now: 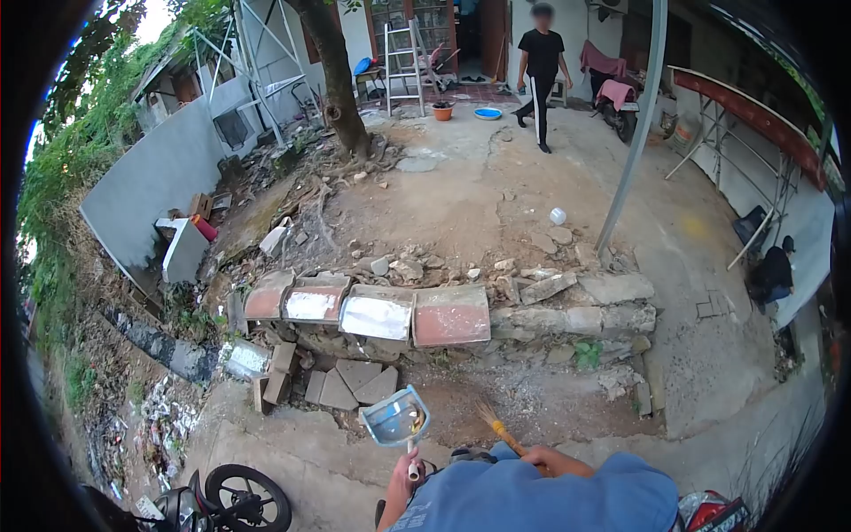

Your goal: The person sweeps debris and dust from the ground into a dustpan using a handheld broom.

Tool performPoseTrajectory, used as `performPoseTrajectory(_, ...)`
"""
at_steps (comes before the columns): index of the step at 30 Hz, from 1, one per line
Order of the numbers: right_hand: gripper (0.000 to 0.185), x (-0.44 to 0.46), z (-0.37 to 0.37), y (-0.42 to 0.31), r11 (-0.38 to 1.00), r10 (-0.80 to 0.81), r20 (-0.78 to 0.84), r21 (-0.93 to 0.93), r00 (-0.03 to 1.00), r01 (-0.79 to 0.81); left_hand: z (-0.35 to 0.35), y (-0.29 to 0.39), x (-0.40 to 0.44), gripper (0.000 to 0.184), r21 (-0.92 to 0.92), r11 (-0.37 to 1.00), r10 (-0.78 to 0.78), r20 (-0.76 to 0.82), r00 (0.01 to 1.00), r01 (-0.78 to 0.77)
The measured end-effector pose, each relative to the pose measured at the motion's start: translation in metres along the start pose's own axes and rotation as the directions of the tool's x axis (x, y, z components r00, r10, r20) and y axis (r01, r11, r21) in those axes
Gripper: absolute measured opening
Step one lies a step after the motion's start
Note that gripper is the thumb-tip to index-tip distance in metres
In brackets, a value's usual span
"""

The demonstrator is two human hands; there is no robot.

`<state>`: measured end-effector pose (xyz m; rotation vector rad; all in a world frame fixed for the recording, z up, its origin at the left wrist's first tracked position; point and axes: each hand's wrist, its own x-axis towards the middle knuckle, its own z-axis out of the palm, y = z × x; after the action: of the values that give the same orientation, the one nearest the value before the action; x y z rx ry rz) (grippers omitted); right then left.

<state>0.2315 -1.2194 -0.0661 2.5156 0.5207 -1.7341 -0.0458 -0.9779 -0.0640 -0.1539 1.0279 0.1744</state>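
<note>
My left hand (pixel 405 469) is wrapped round the handle of a light blue dustpan (pixel 386 424), held out in front of me. Some yellowish and brown litter lies in the pan. To the right, my right hand (pixel 539 457) grips a straw broom (pixel 502 431) with an orange-yellow handle. The broom's bristles point forward and left, over the dirt strip below the low stone wall; whether they touch the ground I cannot tell. Dustpan and broom are apart from each other. My blue shirt hides part of the right arm.
Curved tiles (pixel 452 316) top the broken stone wall (pixel 576 319) ahead. Loose slabs (pixel 355 381) lie before it. A motorbike (pixel 248 501) stands at lower left, near a littered slope (pixel 160 421). A person (pixel 542 66) walks in the yard; another person (pixel 774 270) is at far right.
</note>
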Motion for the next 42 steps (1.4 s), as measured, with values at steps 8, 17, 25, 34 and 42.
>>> performPoseTrajectory(8,0.055,0.046,0.002,0.008,0.992,-0.023,-0.05,-0.128,0.998,0.017,-0.018,0.004,0.015,0.021,-0.186,0.982,-0.024,0.026,0.999,0.028)
performPoseTrajectory(17,0.053,0.027,0.013,0.076,0.701,-0.681,-0.219,0.08,0.699,0.709,-0.017,0.007,0.024,0.021,-0.254,0.963,-0.103,-0.014,0.995,0.096)
performPoseTrajectory(25,0.054,0.047,0.009,0.027,0.996,-0.048,-0.12,-0.086,0.992,0.038,-0.01,0.001,0.018,0.019,-0.187,0.98,-0.071,0.011,0.997,0.072)
performPoseTrajectory(34,0.049,0.071,-0.006,0.017,0.999,0.036,-0.011,0.015,0.999,-0.036,-0.012,-0.016,0.004,0.019,-0.108,0.993,0.062,0.079,0.995,-0.054)
performPoseTrajectory(42,0.047,0.062,-0.03,-0.032,0.996,-0.088,0.048,-0.027,0.995,0.089,-0.013,-0.026,-0.013,0.017,-0.148,0.982,0.119,0.014,0.993,-0.116)
